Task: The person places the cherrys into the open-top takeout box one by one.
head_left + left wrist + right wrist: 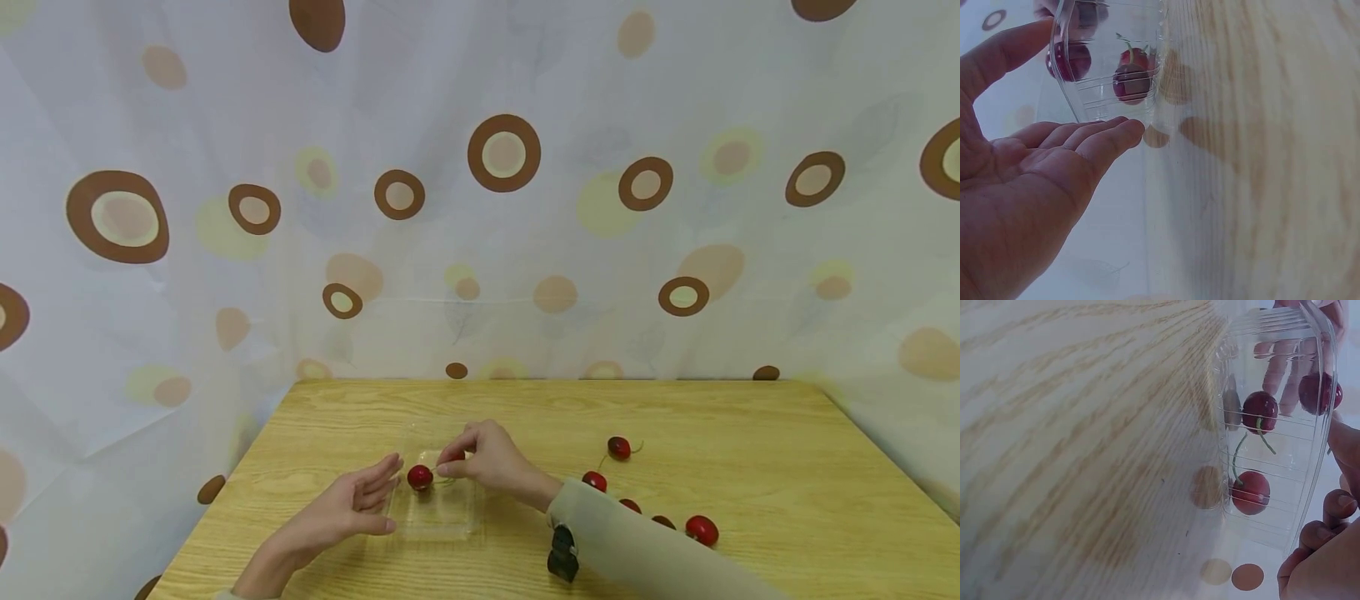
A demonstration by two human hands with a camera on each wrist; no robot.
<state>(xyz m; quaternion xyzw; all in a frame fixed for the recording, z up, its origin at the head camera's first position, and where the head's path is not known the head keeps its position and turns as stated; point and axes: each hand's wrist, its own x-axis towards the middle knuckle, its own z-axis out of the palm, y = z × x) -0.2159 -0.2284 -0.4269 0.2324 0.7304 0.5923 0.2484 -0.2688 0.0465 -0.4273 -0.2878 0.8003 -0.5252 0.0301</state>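
A clear plastic container (pixel 441 530) stands on the wooden table. My right hand (pixel 486 457) reaches over it from the right, pinching a dark red cherry (pixel 420 477) by its stem at the container's rim height. Two more cherries lie inside; the right wrist view shows a dark one (pixel 1260 412) and a brighter red one (pixel 1251 492), both with green stems. My left hand (pixel 341 508) is at the container's left side, fingers extended and thumb apart. In the left wrist view its fingertips (pixel 1130 130) are right at the container's wall, holding nothing.
To the right, several loose cherries lie on the table (pixel 787 467), among them one at the back (pixel 618 448) and one farther right (pixel 702 530). My right forearm passes in front of some. A patterned curtain (pixel 570 250) hangs behind the table.
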